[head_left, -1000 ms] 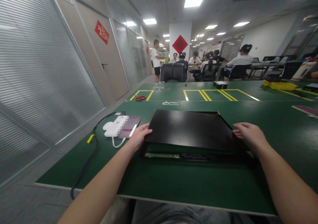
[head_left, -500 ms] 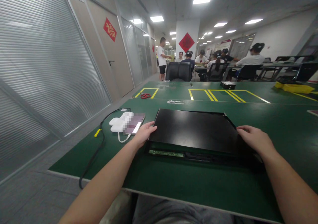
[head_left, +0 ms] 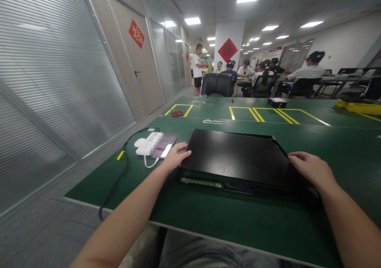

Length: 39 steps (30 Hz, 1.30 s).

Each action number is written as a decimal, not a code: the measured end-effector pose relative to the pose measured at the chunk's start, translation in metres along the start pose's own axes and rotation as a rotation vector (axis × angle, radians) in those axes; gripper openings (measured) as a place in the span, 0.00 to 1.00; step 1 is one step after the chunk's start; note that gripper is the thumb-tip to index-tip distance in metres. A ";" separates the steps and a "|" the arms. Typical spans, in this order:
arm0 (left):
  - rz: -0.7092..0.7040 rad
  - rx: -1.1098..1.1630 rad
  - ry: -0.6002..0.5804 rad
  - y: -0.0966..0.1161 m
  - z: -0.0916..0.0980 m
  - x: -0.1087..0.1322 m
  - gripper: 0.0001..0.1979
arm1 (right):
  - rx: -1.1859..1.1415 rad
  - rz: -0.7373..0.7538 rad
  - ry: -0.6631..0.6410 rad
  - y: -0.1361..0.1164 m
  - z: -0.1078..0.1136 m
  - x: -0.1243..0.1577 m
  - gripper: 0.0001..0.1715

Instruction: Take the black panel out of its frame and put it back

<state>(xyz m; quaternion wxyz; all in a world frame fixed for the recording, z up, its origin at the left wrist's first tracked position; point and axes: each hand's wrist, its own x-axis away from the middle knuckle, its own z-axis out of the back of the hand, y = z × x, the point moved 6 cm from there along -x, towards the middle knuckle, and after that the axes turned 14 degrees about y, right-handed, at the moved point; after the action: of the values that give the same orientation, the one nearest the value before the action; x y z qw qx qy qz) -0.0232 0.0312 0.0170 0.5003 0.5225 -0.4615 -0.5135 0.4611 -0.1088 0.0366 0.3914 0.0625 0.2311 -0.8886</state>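
A black, flat display panel (head_left: 232, 153) lies over a dark frame (head_left: 256, 188) on the green table. Along the frame's near side a narrow green circuit board (head_left: 201, 182) is exposed. My left hand (head_left: 177, 157) grips the panel's left edge, thumb on top and fingers at the side. At the opposite edge my right hand (head_left: 311, 168) is closed on the panel, its fingertips against the rim. What lies beneath the panel is hidden, and the near right corner is in deep shadow.
Left of the panel are a phone (head_left: 168, 144), white devices (head_left: 145, 146) and a black cable (head_left: 116, 182). Farther back lie red scissors (head_left: 177, 113), small white pieces (head_left: 212, 121), a clear cup (head_left: 203, 98) and a black box (head_left: 277, 102). Several people sit beyond the table.
The camera view has turned slightly left, so the scene sits a little farther right. Both hands keep their hold on the panel, which has hardly moved over the frame.
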 end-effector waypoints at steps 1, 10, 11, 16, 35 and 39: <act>-0.039 -0.051 0.016 0.000 0.002 -0.002 0.22 | 0.001 0.004 0.007 0.000 0.001 0.000 0.24; -0.233 -0.404 -0.046 -0.006 0.003 -0.006 0.16 | 0.017 0.012 0.020 -0.001 0.001 0.002 0.25; -0.254 -0.438 -0.059 -0.005 0.002 -0.005 0.16 | 0.022 0.019 0.028 -0.001 0.001 0.001 0.25; -0.334 -0.634 -0.126 -0.002 -0.002 -0.003 0.19 | 0.057 0.021 0.029 -0.001 0.000 0.000 0.28; -0.472 -0.808 -0.147 0.008 -0.008 0.005 0.20 | 0.075 0.008 -0.032 -0.007 0.005 0.006 0.31; -0.491 -0.843 -0.164 0.008 -0.009 0.006 0.21 | 0.084 0.000 -0.043 -0.007 0.005 0.006 0.31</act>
<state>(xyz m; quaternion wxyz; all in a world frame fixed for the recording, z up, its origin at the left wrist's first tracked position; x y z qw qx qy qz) -0.0134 0.0249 0.0245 0.4943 0.3256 -0.1147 -0.7978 0.4519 -0.1110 0.0414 0.3933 0.0598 0.1849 -0.8987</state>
